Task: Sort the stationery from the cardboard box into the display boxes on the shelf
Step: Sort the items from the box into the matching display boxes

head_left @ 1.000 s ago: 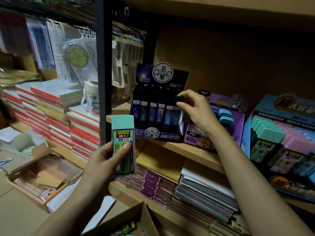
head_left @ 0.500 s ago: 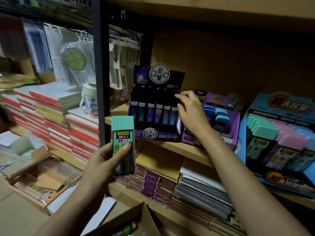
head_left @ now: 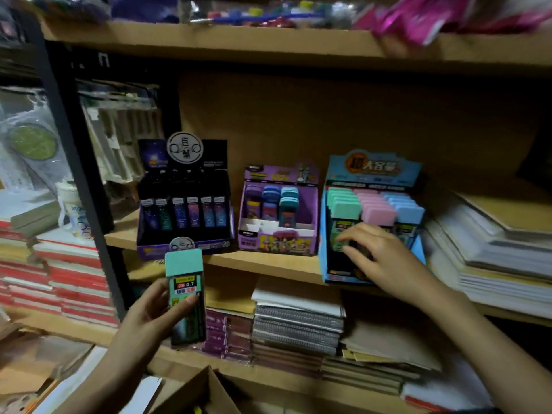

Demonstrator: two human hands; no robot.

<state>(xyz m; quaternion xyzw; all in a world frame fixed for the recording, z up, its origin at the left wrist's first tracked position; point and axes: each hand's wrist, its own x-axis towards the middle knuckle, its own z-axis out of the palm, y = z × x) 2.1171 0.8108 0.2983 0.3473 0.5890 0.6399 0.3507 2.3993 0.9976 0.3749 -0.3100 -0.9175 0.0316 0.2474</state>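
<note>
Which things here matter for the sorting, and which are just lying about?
Job: lead case in left hand; right hand at blue box; purple box; black box; cardboard box.
Lying about: notebooks; red books; paper stacks; mug.

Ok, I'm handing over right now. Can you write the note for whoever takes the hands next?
Left hand: grips a mint-capped rectangular plastic lead case, upright, in front of the shelf edge, not yet shelved.
Right hand: at the front of the blue cardboard display box, fingers on its mint row; whether it grips anything is unclear.
Done: the blue box already holds mint, pink and blue rows.
Left: the held case probably belongs in that mint row; then check the brown cardboard box below for more.
</note>
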